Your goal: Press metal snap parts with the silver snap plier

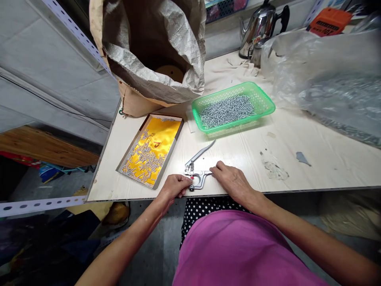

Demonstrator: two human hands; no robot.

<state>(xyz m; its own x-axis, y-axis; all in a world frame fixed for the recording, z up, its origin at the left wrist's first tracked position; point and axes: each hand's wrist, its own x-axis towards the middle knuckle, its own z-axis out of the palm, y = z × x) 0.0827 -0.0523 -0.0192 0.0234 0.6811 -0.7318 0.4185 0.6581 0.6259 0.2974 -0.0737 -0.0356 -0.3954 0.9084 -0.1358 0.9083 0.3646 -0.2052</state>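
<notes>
A small metal press tool (197, 171) with a long lever handle lies at the near edge of the pale table (312, 159). My left hand (175, 186) is curled at the tool's left jaw, fingers pinched on something too small to name. My right hand (231, 180) rests on the table at the tool's right side, its fingers pressed against the tool's body. A yellow-lined shallow box (150, 150) with several small metal pins lies left of the tool. A green plastic basket (232, 106) full of the same pins stands behind it.
A large crumpled paper sack (154, 51) stands open at the back left. A clear plastic bag of metal parts (333, 85) fills the right. A steel kettle (258, 28) and an orange box (329, 20) stand at the back. A perforated shelf rail (41, 204) runs at left.
</notes>
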